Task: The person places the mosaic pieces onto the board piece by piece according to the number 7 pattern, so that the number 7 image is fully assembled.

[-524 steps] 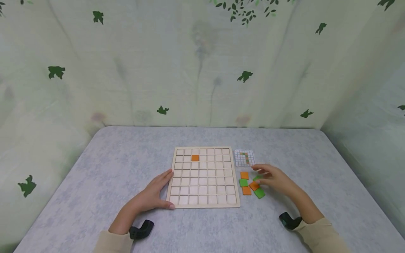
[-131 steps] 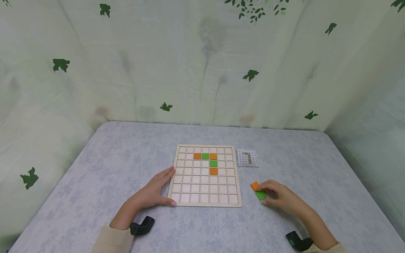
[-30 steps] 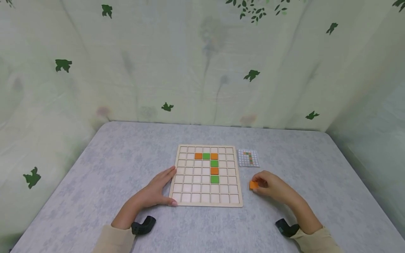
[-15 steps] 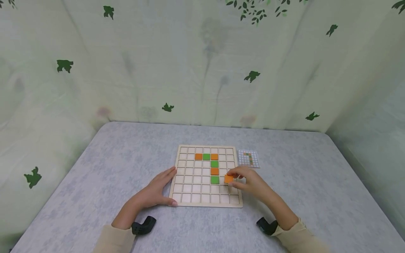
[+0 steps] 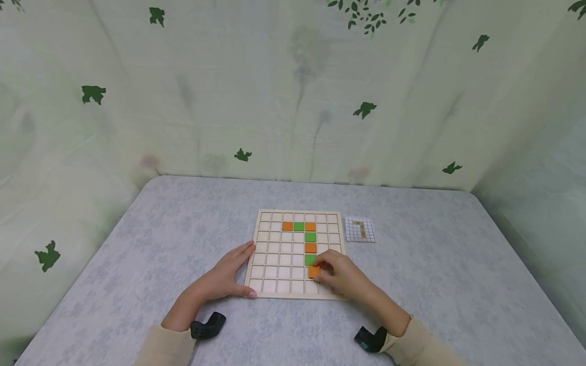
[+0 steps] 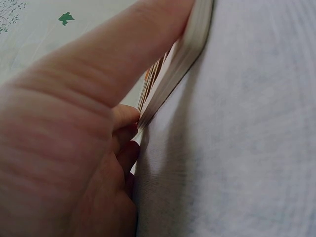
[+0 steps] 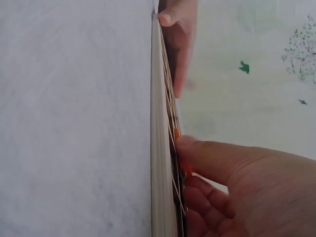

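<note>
A pale wooden grid board [image 5: 276, 273] lies on the table. My left hand [image 5: 223, 278] rests against its left side, fingers fairly straight, with the thumb at the near left corner. My right hand [image 5: 347, 275] pinches an orange square tile [image 5: 313, 272] over the board, just below a green tile [image 5: 310, 260], which is partly covered by the fingers. In the right wrist view the thumb presses close to the orange piece at the board's surface; whether it sits fully in a cell I cannot tell. Above, orange and green tiles alternate in a row and a column.
A small printed card [image 5: 360, 229] with a coloured grid pattern lies right of the board. The grey table [image 5: 183, 218] ends at a curtain [image 5: 206, 91] behind. Each wrist wears a black camera mount, such as the left one [image 5: 208, 326].
My right hand has carried the orange tile from the table on the right, leftward onto the board below the green tile. The left hand has stayed at the board's edge.
</note>
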Tool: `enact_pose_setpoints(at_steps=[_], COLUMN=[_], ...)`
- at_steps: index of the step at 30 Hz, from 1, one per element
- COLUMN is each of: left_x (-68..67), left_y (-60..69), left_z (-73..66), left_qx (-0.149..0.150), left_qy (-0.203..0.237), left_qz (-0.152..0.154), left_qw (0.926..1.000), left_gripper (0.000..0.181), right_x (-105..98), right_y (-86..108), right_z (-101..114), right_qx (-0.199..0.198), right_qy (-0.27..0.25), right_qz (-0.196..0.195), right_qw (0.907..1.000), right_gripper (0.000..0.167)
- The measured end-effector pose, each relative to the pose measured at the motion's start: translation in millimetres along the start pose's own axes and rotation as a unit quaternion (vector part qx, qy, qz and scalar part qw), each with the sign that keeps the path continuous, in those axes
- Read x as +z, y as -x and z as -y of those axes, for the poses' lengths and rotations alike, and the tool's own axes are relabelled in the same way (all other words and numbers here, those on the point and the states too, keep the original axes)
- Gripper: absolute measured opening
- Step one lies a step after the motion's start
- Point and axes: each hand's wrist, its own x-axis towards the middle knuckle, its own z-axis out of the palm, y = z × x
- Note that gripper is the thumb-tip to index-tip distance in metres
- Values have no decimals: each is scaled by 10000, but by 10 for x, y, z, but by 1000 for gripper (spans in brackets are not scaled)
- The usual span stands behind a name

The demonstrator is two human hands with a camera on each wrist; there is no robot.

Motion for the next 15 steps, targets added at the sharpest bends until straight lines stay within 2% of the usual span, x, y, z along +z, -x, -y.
enact_pose_setpoints(at_steps=[6,15], left_x=[-8,-12], left_y=[9,-1], left_z=[1,5], left_qx=[-16,-26], left_qy=[-32,-10], left_qz=[4,41], left_qw=[10000,10000], left_gripper=[113,113], right_x=[36,-45], right_y=[-23,-16], right_z=[57,114], right_qx=[68,310], right_qy=[305,255], right_qz=[71,210], right_qw=[9995,9990], right_gripper=[21,24])
